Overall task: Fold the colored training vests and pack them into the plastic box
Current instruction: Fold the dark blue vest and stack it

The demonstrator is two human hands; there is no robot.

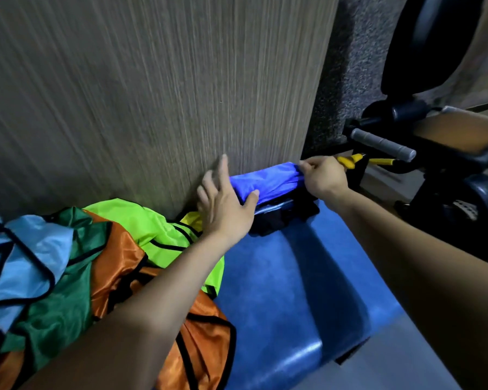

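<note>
A: While the head view is the only one we have, what step is in hand?

B: Packing, I judge. The blue vest (268, 180), folded or rolled into a narrow bundle, sits at about one o'clock from centre, on top of a dark box (282, 213) against the wood panel (152, 94). Whether that is the plastic box I cannot tell.

A: And the hands?

B: The right hand (323, 174) pinches the bundle's right end between thumb and fingers. The left hand (226, 204) has its fingers spread and fairly straight; the thumb touches the blue cloth, and the palm seems to press the left end.

A: What else waits?

B: A loose heap at eight o'clock on the blue bench (293, 282): a lime vest (141, 223), an orange vest (119, 257), a green vest (51, 311) and a light blue vest (26, 249), all unfolded, lying over one another. A bit of yellow cloth (190, 218) peeks out just under the left hand.

A: The next move?

B: Probably tucking the bundle down flat so it keeps its fold, then letting go and reaching to eight o'clock for the lime vest. Slippery cloth could spring open on release.
</note>
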